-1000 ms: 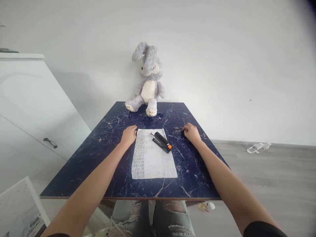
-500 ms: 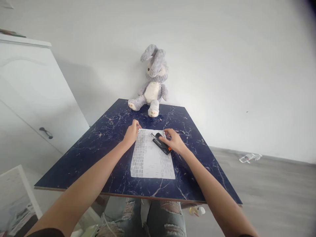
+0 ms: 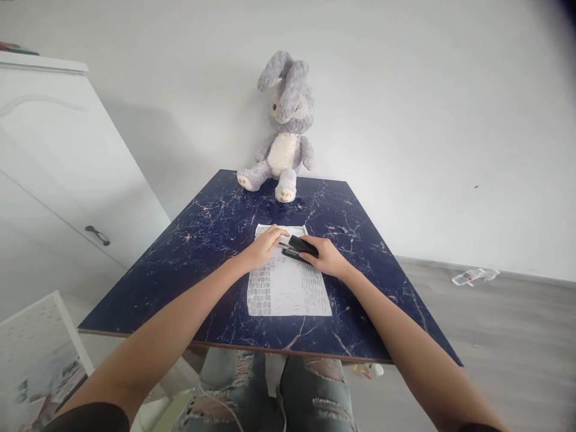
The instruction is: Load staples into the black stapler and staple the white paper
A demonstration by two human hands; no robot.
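My right hand (image 3: 330, 257) is wrapped around a black stapler (image 3: 303, 245) from its right side. The stapler lies tilted over the upper part of a printed sheet of paper (image 3: 288, 294), and its top is lifted so the metal magazine shows. My left hand (image 3: 263, 247) reaches in from the left over the sheet. Its fingers are close together at the front end of the magazine, seemingly holding it; the thumb is hidden. The paper rests on a dark blue marbled table (image 3: 198, 240), with its far edge showing beyond my hands.
A grey plush rabbit (image 3: 285, 135) sits at the table's far edge against the wall. A small dark piece (image 3: 344, 229) lies right of the paper. A white cabinet (image 3: 58, 162) stands at left; clear plastic packaging (image 3: 474, 276) lies on the floor at right.
My left hand has left the paper's upper left corner and moved right to the stapler's front. My right hand has left the paper's edge, now gripping the stapler, which is turned flatter.
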